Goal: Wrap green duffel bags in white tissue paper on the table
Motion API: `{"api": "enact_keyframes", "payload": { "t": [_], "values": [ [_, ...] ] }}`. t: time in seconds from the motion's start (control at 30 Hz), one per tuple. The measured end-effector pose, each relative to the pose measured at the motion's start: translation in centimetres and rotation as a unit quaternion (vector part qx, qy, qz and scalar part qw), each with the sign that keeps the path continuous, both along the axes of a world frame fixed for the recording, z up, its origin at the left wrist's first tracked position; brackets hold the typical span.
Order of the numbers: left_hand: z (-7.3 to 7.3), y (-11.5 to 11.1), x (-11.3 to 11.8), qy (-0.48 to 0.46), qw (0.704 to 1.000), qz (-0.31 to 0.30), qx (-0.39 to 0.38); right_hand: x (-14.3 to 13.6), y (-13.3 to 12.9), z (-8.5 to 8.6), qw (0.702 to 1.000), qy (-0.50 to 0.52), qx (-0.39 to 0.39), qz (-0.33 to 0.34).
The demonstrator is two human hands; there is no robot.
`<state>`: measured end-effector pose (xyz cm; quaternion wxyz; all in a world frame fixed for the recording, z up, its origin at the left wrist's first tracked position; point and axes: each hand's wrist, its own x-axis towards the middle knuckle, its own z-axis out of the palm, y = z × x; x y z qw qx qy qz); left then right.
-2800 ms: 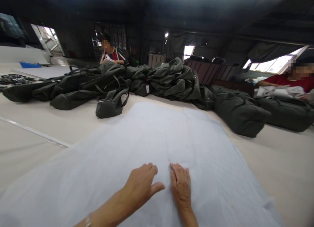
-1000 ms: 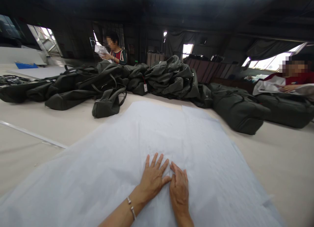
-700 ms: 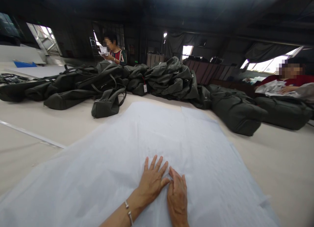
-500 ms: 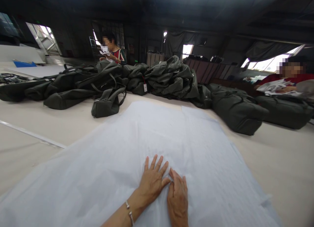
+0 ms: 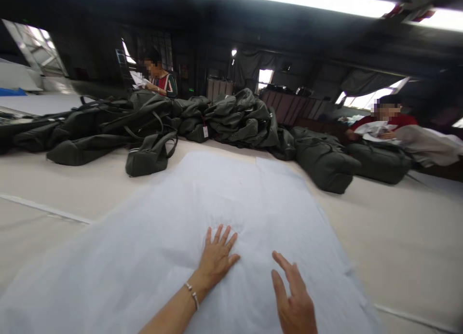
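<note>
A large pale, bluish-white sheet (image 5: 231, 189) is spread over the table. Flat on its middle lies my left hand (image 5: 217, 258), fingers spread, with a bracelet on the wrist. To the right, my right hand (image 5: 294, 295) hovers over the sheet with thumb and fingers apart and nothing in it; whether its lower side touches the sheet is hard to tell. Small creases show around the fingertips of my left hand.
Dark green bags (image 5: 242, 117) are heaped along the far side of the cream table (image 5: 405, 228), with a small bag (image 5: 148, 155) nearest the sheet. Two people (image 5: 164, 81) handle white material beyond the bags, one left and one right.
My right hand has moved right, away from my left hand, and its thumb and fingers have parted. My left hand stays spread on the sheet. The view has shifted slightly.
</note>
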<state>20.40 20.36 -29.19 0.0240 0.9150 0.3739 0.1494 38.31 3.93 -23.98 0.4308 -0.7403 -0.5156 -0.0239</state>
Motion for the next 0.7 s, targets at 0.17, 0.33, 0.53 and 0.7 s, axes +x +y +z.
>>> {"api": "enact_keyframes", "payload": {
  "t": [0.17,0.33,0.53,0.7],
  "values": [
    [0.9,-0.2,0.1,0.029,0.999,-0.001,-0.021,9.4,-17.2,7.3,0.962,0.029,-0.092,-0.257],
    [-0.3,0.8,0.5,0.0,0.999,-0.036,0.01,16.0,-29.8,9.0,0.874,0.172,-0.128,-0.435],
    [0.2,0.4,0.3,0.02,0.999,-0.034,0.019,16.2,-32.7,6.1,0.833,0.435,-0.191,-0.282],
    [1.6,0.1,0.6,0.065,0.998,-0.016,-0.004,15.6,-31.7,6.3,0.829,0.459,-0.129,-0.293]
  ]
}}
